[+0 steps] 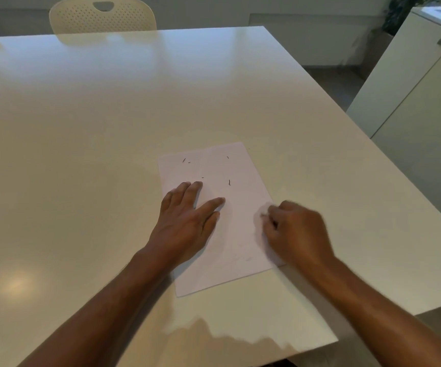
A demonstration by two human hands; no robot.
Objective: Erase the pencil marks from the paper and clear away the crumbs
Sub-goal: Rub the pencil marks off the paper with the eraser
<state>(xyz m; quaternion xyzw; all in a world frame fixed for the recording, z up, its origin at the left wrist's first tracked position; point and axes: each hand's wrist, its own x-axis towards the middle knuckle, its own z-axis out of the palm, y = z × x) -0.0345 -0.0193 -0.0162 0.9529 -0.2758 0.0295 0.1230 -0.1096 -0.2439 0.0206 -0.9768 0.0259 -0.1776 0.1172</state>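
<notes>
Your left hand [184, 221] lies flat, pinning the paper [222, 218] on the bench [81, 154]; your right hand [296, 231] — curled, contents blurred — sits at its right edge, crumbs [229, 182] ahead, further up the sheet.

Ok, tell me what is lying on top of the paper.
On the paper: the left hand pressed flat, the blurred right hand at its right edge, and dark eraser crumbs. What the right hand holds is hidden.

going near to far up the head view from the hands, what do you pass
left hand pressing on the paper and right hand at its right edge → dark crumbs on the far half → bare table → chair
</notes>
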